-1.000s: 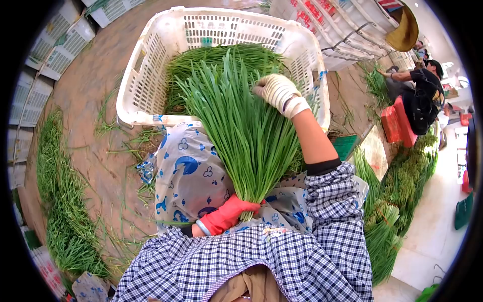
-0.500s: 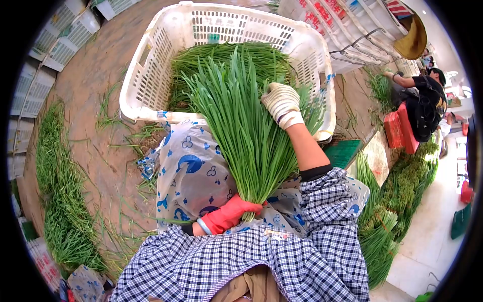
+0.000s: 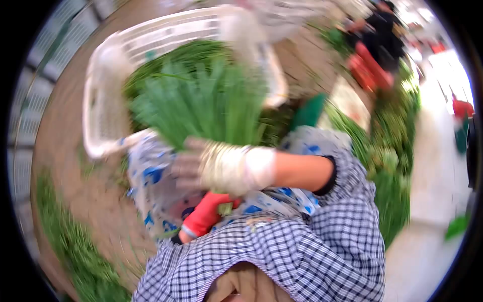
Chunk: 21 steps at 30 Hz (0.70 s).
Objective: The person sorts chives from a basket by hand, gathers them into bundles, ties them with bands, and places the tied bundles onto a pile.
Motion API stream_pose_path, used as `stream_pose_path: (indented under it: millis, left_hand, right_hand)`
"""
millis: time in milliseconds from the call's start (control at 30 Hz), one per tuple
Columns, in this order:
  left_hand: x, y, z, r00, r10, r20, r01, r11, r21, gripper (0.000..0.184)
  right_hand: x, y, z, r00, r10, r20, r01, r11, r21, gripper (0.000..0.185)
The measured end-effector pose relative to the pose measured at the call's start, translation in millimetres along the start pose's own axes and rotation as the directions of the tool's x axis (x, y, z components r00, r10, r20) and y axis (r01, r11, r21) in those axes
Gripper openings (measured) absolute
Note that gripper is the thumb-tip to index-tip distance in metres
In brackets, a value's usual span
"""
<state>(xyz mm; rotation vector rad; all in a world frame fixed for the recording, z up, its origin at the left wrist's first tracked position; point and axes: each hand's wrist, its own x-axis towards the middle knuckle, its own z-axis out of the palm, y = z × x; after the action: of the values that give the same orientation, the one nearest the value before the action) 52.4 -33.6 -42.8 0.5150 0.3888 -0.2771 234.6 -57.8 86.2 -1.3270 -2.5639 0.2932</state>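
My left hand [image 3: 210,214], in a red glove, is closed around the cut ends of a bunch of garlic chives [image 3: 201,105] in my lap. The long flat green leaves fan away from me, their tips over the white crate. Across the lower part of the bunch lies my right hand [image 3: 216,166], in a pale glove with cream bands around the palm. Its fingers are stretched out to the left and blurred by motion; it hides the lower stems. A clear plastic sheet with blue prints [image 3: 156,176] covers my knees beneath the bunch.
A white slotted crate [image 3: 93,100] in front contains more green stalks [image 3: 186,53]. Loose greens [image 3: 70,236] lie on the floor at left, and piled bundles [image 3: 392,151] at right. A person [image 3: 382,30] sits at upper right near a red stool [image 3: 367,68]. White crates [image 3: 35,100] line the left.
My right hand has moved from the upper right side of the bunch down and left across its lower stems, fingers now extended. The view has shifted; my left hand still grips the base.
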Motion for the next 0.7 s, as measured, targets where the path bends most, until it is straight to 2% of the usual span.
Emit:
stream_pose_path:
  millis: [33,67,100,133,167,200,233,267,300,333,367,433,500,533,567,600,667,700]
  left_hand:
    - [-7,-7,-2,0.982,-0.035,-0.185,0.054,0.994,0.096,0.033]
    - [-11,-9,-12,0.987,0.143,0.067,-0.142,0.610,0.780,0.035]
    - [-15,-10,-21,0.898,0.308,0.313,-0.272,-0.170,0.947,0.038]
    - [-22,0,-12,0.943,0.274,0.191,-0.229,0.113,0.967,0.034]
    - [-29,10,-3,0.970,0.234,0.063,-0.158,0.412,0.897,0.031]
    - [-36,20,6,0.980,0.190,-0.064,-0.077,0.649,0.757,0.029]
    - [-44,36,10,0.981,0.133,-0.141,0.007,0.699,0.715,0.026]
    - [-51,53,22,0.977,0.072,-0.201,0.087,0.724,0.684,0.025]
    - [-58,69,31,0.964,0.007,-0.266,0.171,0.747,0.642,0.023]
    - [-64,82,34,0.965,0.014,-0.262,0.175,0.710,0.682,0.024]
    - [-70,97,55,0.951,0.010,-0.310,0.222,0.677,0.702,0.034]
    - [-81,124,91,0.959,0.036,-0.283,0.199,0.625,0.755,0.049]
    - [-84,141,141,0.991,0.100,-0.089,0.003,0.648,0.762,0.068]
    - [-81,151,133,0.996,0.065,-0.057,-0.010,0.737,0.675,0.086]
    - [-73,169,144,1.000,-0.020,-0.009,0.018,0.549,0.836,0.092]
    - [-61,179,157,0.994,-0.002,0.108,-0.094,0.470,0.877,0.095]
    - [-17,182,190,0.900,0.100,0.424,-0.424,0.418,0.803,0.102]
    - [-2,180,206,0.885,0.133,0.445,-0.460,0.381,0.802,0.106]
  right_hand:
    - [-16,-4,58,0.998,-0.060,-0.002,0.058,0.974,-0.218,0.053]
    - [-24,-11,69,0.996,-0.089,-0.019,0.082,0.964,-0.254,0.044]
    - [-26,-14,76,0.989,-0.115,-0.096,0.091,0.971,-0.222,0.038]
    - [-23,1,88,0.922,-0.233,-0.308,0.173,0.962,-0.210,0.034]
    - [-20,2,88,0.924,-0.209,-0.319,0.139,0.963,-0.229,0.034]
    - [-16,2,84,0.912,-0.255,-0.320,0.185,0.954,-0.236,0.033]
    - [-7,3,83,0.897,-0.308,-0.317,0.237,0.940,-0.245,0.032]
    - [2,4,79,0.901,-0.311,-0.302,0.218,0.927,-0.305,0.049]
    - [8,4,76,0.906,-0.311,-0.289,0.210,0.920,-0.331,0.049]
    - [11,3,67,0.913,-0.291,-0.285,0.188,0.922,-0.338,0.049]
    - [10,0,52,0.922,-0.258,-0.289,0.153,0.928,-0.340,0.049]
    - [2,-9,17,0.936,-0.160,-0.313,0.055,0.947,-0.317,0.049]
    - [-22,-24,-33,0.922,-0.025,-0.387,-0.086,0.959,-0.268,0.049]
    - [-39,-30,-56,0.881,0.039,-0.472,-0.169,0.957,-0.235,0.049]
    - [-56,-35,-75,0.815,0.094,-0.571,-0.239,0.953,-0.184,0.049]
    - [-78,-33,-90,0.656,0.103,-0.748,-0.246,0.966,-0.082,0.046]
    - [-123,-29,-119,0.222,0.103,-0.970,-0.119,0.990,0.078,0.040]
    - [-159,-38,-130,0.188,0.173,-0.967,-0.234,0.964,0.127,0.041]
